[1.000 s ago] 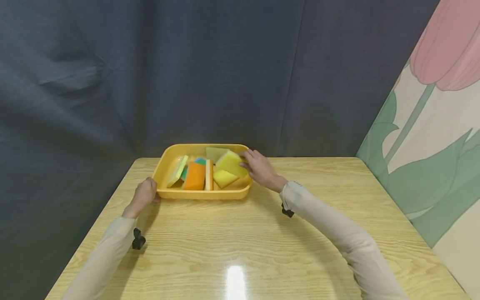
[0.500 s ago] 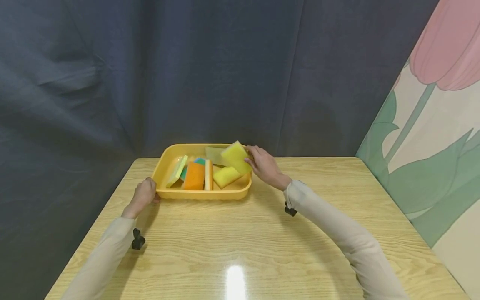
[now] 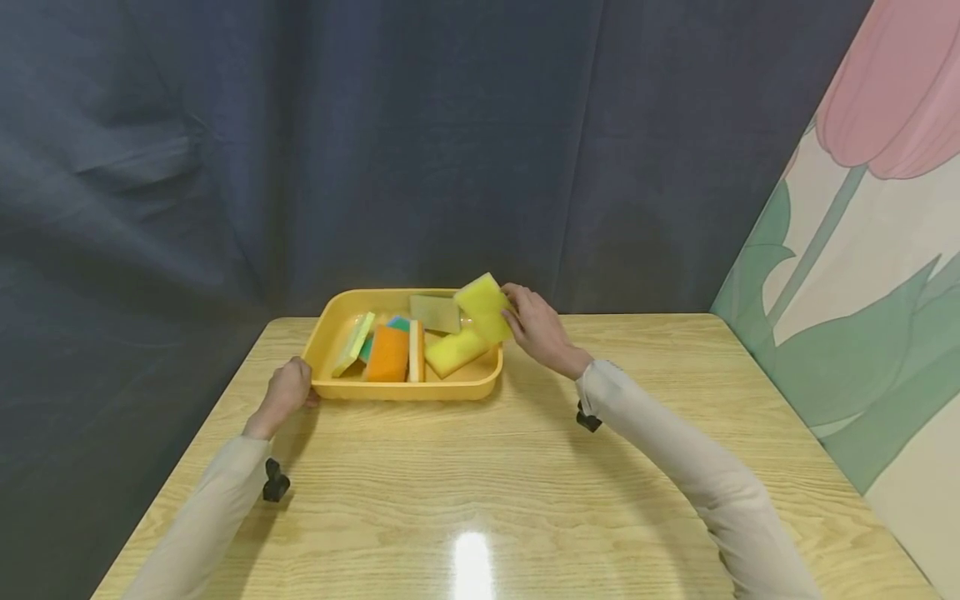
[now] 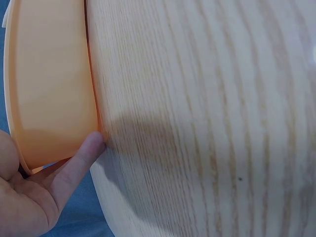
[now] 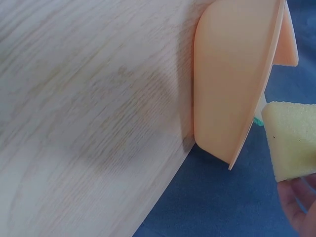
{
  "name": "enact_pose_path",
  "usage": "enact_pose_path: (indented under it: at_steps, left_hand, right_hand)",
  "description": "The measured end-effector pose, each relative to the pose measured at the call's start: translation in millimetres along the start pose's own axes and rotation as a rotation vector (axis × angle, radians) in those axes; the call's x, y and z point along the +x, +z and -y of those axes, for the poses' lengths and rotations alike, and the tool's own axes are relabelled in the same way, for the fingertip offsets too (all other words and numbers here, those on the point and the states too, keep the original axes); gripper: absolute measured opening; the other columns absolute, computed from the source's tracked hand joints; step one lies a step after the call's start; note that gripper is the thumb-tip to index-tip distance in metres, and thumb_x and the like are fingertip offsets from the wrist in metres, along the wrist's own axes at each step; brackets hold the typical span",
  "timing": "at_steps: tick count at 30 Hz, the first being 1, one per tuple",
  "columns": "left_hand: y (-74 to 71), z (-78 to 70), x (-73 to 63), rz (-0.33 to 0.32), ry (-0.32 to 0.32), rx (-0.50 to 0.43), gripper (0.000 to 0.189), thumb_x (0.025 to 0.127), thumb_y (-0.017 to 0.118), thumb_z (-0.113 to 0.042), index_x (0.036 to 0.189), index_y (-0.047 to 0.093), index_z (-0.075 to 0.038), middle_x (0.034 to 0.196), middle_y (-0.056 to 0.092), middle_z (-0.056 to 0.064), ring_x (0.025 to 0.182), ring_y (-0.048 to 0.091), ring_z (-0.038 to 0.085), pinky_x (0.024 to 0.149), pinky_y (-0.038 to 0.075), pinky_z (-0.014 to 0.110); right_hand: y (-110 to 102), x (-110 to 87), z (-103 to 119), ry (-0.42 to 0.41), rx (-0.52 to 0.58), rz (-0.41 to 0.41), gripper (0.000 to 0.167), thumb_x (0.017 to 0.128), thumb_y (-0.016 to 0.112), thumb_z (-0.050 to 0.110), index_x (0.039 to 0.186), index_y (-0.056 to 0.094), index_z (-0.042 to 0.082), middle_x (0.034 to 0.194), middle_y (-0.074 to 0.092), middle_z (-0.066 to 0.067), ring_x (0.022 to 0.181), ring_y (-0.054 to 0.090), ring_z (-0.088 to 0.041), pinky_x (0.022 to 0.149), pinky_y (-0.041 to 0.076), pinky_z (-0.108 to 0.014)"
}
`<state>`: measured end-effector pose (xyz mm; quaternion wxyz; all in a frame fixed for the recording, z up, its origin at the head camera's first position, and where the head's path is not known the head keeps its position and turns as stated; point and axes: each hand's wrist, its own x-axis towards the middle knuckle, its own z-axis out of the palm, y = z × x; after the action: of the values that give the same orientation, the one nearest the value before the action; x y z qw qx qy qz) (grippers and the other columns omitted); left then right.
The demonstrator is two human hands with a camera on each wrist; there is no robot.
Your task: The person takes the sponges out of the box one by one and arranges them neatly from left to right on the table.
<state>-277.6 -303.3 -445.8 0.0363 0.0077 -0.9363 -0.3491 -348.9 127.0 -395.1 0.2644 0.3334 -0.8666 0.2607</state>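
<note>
My right hand (image 3: 542, 331) pinches a yellow sponge (image 3: 482, 302) by its right side, above the right end of a yellow plastic tray (image 3: 405, 391). In the right wrist view the held sponge (image 5: 290, 140) is lifted clear of the tray's rim. My left hand (image 3: 287, 390) grips the tray's left front corner; the left wrist view has a finger (image 4: 81, 160) against the base of the tray wall (image 4: 54, 89). Inside the tray lie another yellow sponge (image 3: 453, 352), an orange sponge (image 3: 388, 354), an orange-and-white one (image 3: 416, 351) on edge, and a pale yellow one (image 3: 354, 344).
An olive-green sponge (image 3: 435, 313) leans at the tray's back wall, and a blue-green one (image 3: 399, 322) is partly covered. The tray stands near the far edge of a wooden table (image 3: 420, 475). Behind hangs a dark curtain (image 3: 450, 150); a flower-patterned wall (image 3: 847, 317) borders the right.
My right hand has raised the yellow sponge and moved it up and to the right, toward the tray's right rim. My left hand has stayed at the tray's corner.
</note>
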Motion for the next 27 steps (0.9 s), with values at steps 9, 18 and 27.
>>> enact_pose_path:
  at_steps: [9,18,27]
  left_hand:
    - [-0.8,0.0,-1.2,-0.021,0.025,0.0,0.038,0.104,0.019,-0.008,0.099,0.047,0.017,0.08,0.059,0.031,0.063,0.069,0.037,0.051,0.06,0.034]
    - [-2.1,1.0,-1.6,-0.012,0.027,-0.004,0.037,0.105,0.019,-0.008,0.097,0.046,0.015,0.079,0.059,0.03,0.062,0.069,0.036,0.051,0.06,0.034]
    - [-1.7,-2.5,-4.2,-0.015,0.043,-0.031,0.036,0.105,0.02,-0.007,0.098,0.046,0.017,0.079,0.059,0.032,0.061,0.068,0.037,0.053,0.061,0.038]
  right_hand:
    - [-6.0,-4.2,-6.9,-0.028,-0.065,-0.019,0.021,0.098,0.059,0.003,0.119,0.057,0.003,0.105,0.059,-0.016,0.087,0.055,-0.031,0.07,0.051,-0.043]
    - [-7.6,-8.9,-14.1,-0.009,-0.08,-0.001,0.02,0.097,0.06,0.001,0.117,0.059,0.003,0.108,0.059,-0.016,0.09,0.057,-0.032,0.072,0.052,-0.044]
    - [-13.4,-16.2,-22.5,-0.017,-0.102,-0.059,0.019,0.096,0.058,-0.001,0.115,0.061,0.002,0.104,0.059,-0.018,0.082,0.057,-0.034,0.063,0.051,-0.045]
